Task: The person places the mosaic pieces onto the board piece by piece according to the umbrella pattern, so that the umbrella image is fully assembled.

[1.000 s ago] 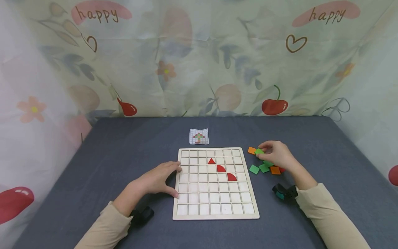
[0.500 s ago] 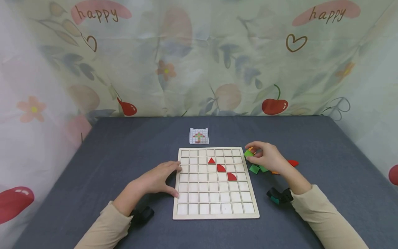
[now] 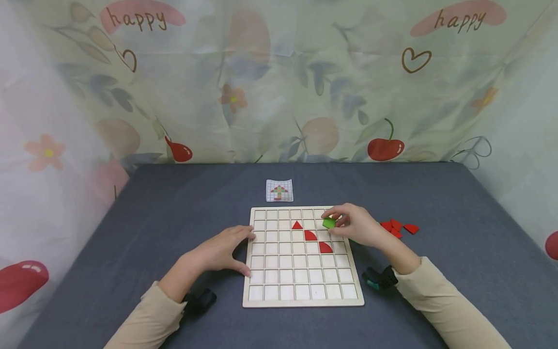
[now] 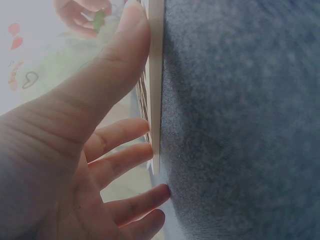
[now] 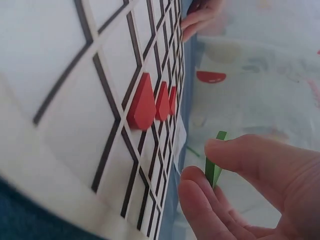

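My left hand [image 3: 222,249] rests at the left edge of a gridded wooden board [image 3: 302,304]. In the left wrist view its thumb [image 4: 120,55] and two fingers lie along the board's side. Over the upper right squares, my right hand [image 3: 359,226] pinches a green square tile [image 3: 329,223] between thumb and fingers. The right wrist view has this green tile [image 5: 211,169] edge-on, above the grid. On the board, a red triangle [image 3: 297,225] and two red quarter-circle pieces [image 3: 310,236] step down toward the right.
A small card [image 3: 279,191] printed with a coloured arrow-like pattern on a grid lies beyond the board. Several red pieces [image 3: 395,225] lie on the dark tablecloth [image 3: 183,194] to the right. My right hand and forearm hide most of the other loose tiles. A printed curtain [image 3: 279,97] hangs behind.
My right hand has carried the green tile left from the loose pile to over the board, uncovering the red pieces. The left hand has stayed at the board's edge.
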Action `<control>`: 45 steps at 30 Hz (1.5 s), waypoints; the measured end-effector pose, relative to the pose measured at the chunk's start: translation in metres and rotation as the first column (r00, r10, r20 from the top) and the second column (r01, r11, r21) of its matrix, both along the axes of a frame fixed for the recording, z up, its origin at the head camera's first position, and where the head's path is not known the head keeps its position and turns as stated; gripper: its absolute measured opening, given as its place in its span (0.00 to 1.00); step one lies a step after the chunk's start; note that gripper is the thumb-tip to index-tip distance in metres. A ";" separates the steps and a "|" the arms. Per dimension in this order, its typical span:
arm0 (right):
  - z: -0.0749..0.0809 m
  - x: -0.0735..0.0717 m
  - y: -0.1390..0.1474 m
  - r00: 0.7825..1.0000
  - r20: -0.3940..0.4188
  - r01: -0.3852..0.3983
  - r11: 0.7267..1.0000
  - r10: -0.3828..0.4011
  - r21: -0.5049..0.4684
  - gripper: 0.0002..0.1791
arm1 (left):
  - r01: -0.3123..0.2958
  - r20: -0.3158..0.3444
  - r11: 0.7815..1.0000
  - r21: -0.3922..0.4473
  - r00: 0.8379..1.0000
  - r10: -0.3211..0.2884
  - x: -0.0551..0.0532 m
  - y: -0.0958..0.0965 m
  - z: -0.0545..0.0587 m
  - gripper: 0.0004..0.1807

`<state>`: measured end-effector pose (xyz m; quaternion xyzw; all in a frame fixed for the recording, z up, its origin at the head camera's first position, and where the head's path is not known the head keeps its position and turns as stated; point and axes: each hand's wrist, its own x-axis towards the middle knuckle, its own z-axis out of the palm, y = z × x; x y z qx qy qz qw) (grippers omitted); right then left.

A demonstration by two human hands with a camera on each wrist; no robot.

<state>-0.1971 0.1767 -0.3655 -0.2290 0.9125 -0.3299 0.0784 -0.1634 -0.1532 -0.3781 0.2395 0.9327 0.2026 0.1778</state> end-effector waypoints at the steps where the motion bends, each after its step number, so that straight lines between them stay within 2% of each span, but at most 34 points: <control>1: 0.000 0.000 -0.002 1.000 0.004 -0.006 1.000 0.006 0.001 0.17 | -0.001 0.000 1.000 0.000 1.000 0.001 0.000 0.000 0.000 0.46; 11: -0.005 -0.003 -0.017 0.995 0.090 -0.027 0.997 0.033 -0.068 0.19 | -0.003 0.003 1.000 -0.008 1.000 0.003 -0.001 0.000 0.000 0.46; 19: -0.007 -0.002 -0.032 0.997 0.025 -0.078 0.997 0.078 -0.013 0.15 | 0.000 -0.006 1.000 -0.008 1.000 0.000 -0.001 0.000 -0.001 0.46; 23: -0.007 -0.003 -0.039 0.995 0.029 -0.098 0.995 0.098 0.003 0.15 | -0.002 -0.008 1.000 -0.013 1.000 0.002 -0.001 0.000 -0.001 0.47; 27: -0.007 -0.003 -0.046 0.995 0.048 -0.092 0.995 0.090 0.025 0.15 | -0.004 -0.001 1.000 -0.013 1.000 0.004 -0.001 0.000 -0.001 0.47; 45: -0.009 -0.005 -0.063 0.998 0.040 -0.058 0.991 0.053 0.121 0.11 | 0.010 -0.007 1.000 -0.001 1.000 -0.010 -0.001 -0.001 -0.002 0.46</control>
